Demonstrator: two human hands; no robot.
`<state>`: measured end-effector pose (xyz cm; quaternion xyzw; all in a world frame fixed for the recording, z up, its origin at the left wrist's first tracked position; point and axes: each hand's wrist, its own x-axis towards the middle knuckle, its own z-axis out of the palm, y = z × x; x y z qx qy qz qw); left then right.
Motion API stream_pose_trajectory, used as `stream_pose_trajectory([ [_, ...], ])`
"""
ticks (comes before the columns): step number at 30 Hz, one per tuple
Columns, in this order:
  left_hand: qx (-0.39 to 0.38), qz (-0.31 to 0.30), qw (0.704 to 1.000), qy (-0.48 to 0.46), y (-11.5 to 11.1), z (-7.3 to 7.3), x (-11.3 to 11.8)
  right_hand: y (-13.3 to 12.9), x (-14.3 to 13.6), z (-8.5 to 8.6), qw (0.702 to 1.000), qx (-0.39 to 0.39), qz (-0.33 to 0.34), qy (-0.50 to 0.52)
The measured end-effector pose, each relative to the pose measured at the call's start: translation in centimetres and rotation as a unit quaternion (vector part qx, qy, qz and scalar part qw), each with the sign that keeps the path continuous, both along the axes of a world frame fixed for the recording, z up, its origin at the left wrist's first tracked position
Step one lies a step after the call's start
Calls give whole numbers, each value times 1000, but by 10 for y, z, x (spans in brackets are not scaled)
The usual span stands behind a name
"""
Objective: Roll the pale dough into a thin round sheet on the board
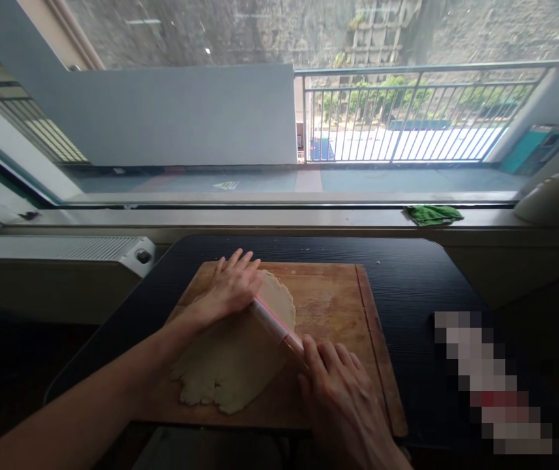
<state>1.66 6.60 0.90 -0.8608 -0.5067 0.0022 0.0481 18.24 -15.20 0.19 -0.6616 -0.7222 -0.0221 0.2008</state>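
A flattened sheet of pale dough (233,369) with ragged edges lies on a wooden cutting board (332,307). Across the dough runs a smooth rolling pin (276,326), pale with pinkish streaks, slanting from upper left to lower right. My left hand (237,282) rests on the pin's upper end, its fingers stretched forward and slightly spread. At the lower end, my right hand (340,385) has its fingers bent over the pin. The palms hide both ends of the pin.
The board sits on a dark table (421,287). A pixelated patch covers something at the table's right. Behind are a windowsill (259,217) with a green cloth (434,215), a pale container (553,199) at right, and a white radiator (59,248) at left.
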Motion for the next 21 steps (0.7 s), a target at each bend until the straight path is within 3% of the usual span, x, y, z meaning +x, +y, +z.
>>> stream_pose_trajectory([
  [4,-43,0,999,-26,30,3,66,4,17,5,998,-19,-59,3],
  [7,-62,-2,998,-29,38,6,92,6,22,5,996,-27,-88,1],
  [10,-48,-14,998,-37,29,5,74,5,18,3,997,-21,-77,-5],
  [16,-10,-34,999,-9,-12,-1,-17,0,-1,-11,999,32,8,8],
  [18,-7,-34,999,3,-15,-1,-23,0,-1,-13,999,35,15,15],
  [21,-9,-26,1000,2,1,1,5,3,8,-8,1000,18,-10,12],
])
